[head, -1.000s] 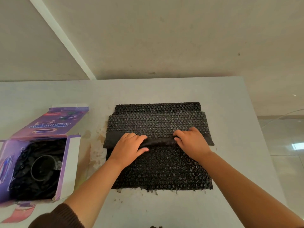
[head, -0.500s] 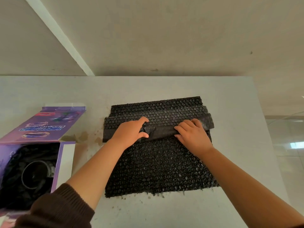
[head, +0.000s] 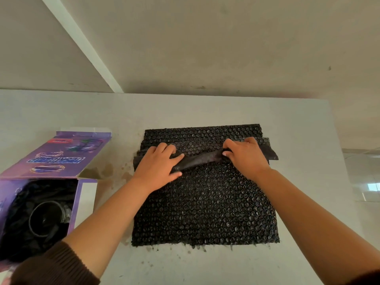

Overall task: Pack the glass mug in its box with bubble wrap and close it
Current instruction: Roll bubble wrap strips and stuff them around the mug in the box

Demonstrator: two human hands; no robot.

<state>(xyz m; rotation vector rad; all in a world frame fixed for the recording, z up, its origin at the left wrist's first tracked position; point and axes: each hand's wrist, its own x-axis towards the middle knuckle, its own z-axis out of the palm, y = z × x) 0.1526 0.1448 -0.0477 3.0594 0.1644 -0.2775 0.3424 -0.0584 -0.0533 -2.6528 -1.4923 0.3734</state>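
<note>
While hands fold wrap [head: 205,206], open box [head: 67,155] sits leftward.

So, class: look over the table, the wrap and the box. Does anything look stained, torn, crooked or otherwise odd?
Yes. Brownish stains mark the table between the purple box and the black bubble wrap. The wrap's near edge is ragged, with dark crumbs on the table below it. Its folded band runs askew between the left hand and right hand.
</note>
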